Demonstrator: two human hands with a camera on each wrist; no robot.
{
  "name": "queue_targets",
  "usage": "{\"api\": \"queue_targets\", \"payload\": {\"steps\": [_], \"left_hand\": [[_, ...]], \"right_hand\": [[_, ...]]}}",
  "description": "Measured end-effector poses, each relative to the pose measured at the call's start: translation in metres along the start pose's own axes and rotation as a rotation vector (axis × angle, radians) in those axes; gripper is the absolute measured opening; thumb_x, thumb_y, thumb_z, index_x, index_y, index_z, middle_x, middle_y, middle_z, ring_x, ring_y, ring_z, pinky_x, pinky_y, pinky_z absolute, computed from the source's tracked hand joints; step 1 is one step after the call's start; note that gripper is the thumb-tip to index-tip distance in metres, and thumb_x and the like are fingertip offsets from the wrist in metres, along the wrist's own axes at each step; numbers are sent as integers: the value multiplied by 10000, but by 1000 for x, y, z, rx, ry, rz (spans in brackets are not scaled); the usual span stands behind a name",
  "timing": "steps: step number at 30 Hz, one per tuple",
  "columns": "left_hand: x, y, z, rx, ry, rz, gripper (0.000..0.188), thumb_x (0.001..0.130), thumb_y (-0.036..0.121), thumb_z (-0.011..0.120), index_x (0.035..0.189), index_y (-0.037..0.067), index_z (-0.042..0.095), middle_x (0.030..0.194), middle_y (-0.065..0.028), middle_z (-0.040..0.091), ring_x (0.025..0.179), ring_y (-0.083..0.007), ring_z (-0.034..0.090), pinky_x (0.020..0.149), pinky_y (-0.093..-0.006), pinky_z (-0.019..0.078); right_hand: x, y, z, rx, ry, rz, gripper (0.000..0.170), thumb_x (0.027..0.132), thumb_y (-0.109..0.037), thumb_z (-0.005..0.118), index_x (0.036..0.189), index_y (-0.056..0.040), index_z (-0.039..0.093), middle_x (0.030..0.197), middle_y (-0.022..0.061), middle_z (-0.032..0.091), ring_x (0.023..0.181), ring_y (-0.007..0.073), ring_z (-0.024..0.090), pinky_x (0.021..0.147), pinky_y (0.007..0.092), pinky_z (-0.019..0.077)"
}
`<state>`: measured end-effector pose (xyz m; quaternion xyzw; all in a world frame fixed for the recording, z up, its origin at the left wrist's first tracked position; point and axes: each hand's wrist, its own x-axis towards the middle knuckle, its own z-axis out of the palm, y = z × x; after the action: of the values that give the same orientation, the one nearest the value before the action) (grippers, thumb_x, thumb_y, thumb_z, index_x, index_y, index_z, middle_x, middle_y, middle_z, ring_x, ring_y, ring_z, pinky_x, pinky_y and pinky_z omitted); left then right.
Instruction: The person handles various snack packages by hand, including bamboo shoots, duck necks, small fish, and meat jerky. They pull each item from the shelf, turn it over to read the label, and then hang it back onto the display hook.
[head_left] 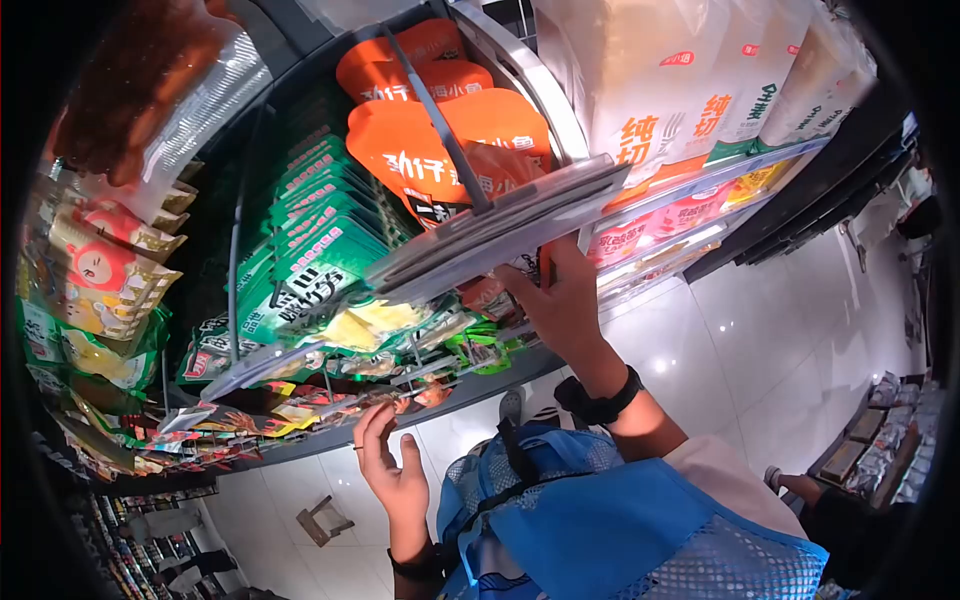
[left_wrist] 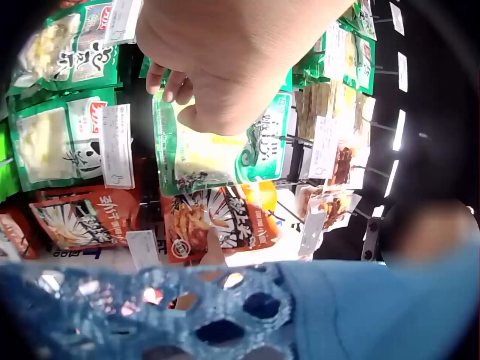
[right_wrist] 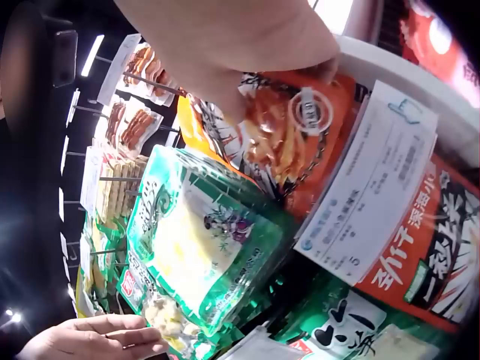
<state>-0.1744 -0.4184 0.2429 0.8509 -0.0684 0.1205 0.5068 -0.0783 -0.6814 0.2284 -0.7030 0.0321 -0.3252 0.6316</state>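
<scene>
My right hand (head_left: 563, 312) reaches up under a price-tag holder (head_left: 510, 222) at the front of a hook. In the right wrist view that hand (right_wrist: 247, 37) pinches an orange snack bag (right_wrist: 296, 127) near its top edge; most of the fingers are hidden. More orange bags (head_left: 440, 140) hang on the same hook. Lower and to the left, my left hand (head_left: 393, 485) is held in the air with its fingers loosely extended. The left wrist view has this hand (left_wrist: 225, 60) overlapping a green snack bag (left_wrist: 217, 150), with nothing gripped.
Green bags (head_left: 320, 215) hang in a dense row left of the orange ones. Packaged bread (head_left: 650, 90) stands on a shelf to the right. A blue mesh-sided bag (head_left: 600, 510) is worn on the person's front. A person's leg (head_left: 800, 488) shows at the right.
</scene>
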Motion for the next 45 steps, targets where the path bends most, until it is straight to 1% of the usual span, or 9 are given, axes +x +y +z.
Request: {"api": "queue_targets", "payload": {"steps": [9,14,18,22,26,30,33,39,45], "left_hand": [[-40,-4,6,53,-103,-126,362,786,-120,541,1118,2,620,1212,-158,574,1129,-271,573,987,-342,442],[-37,-15,8,-159,-339,-157,327,842,-99,547,1151,-1,588,1228,-117,559,1142,-209,564,962,-327,460],[-34,-15,12,-397,-297,-214,377,855,-115,538,1226,-51,544,1170,-123,618,1092,-189,595,973,-323,453],[1,-13,10,-976,-473,-339,878,878,623,566,1351,-105,436,1351,-189,542,1186,-257,584,985,-360,472],[17,-14,6,-970,-587,-478,690,804,375,801,1304,-5,517,1193,-112,638,1072,-207,633,894,-338,525],[32,-17,22,-843,-757,-503,352,864,103,676,1192,-1,604,1095,-75,673,978,-149,633,827,-312,516],[31,-21,31,-782,-936,-293,375,862,113,685,1206,-6,595,1102,-76,674,971,-142,632,845,-308,508],[55,-18,11,-616,-1310,-427,535,794,137,773,1257,-6,545,1105,-90,664,998,-173,632,885,-335,508],[48,-34,6,-774,-1120,-437,544,746,91,786,1234,-3,567,1088,-96,682,979,-181,650,867,-328,519]], "right_hand": [[-14,-17,-34,60,-154,114,196,819,-59,732,920,14,580,772,96,665,676,95,581,606,271,466],[-32,-64,-60,399,-275,338,447,837,34,667,1270,33,554,1096,111,693,969,153,661,861,298,532],[-50,-78,-59,748,-332,470,459,845,2,676,1277,54,527,1154,132,668,1032,168,644,903,303,520],[-81,-87,-42,724,-339,668,510,856,-68,707,1307,57,504,1142,98,664,984,137,633,865,281,518],[-110,-92,-35,454,-463,715,390,880,-88,709,1234,29,596,1095,45,673,963,109,611,864,272,502],[-126,-90,-43,427,-441,692,299,899,-134,704,1152,18,657,1054,44,690,969,108,613,877,277,500],[-136,-95,-40,335,-343,733,301,897,-136,704,1157,9,659,1049,58,704,951,124,641,865,292,513],[-150,-101,-36,266,-293,642,292,888,-119,711,1145,11,661,1042,65,712,931,121,642,846,294,515],[-155,-92,-15,175,-327,659,295,874,-115,731,1134,10,665,1038,50,708,922,100,623,831,293,513]]}}
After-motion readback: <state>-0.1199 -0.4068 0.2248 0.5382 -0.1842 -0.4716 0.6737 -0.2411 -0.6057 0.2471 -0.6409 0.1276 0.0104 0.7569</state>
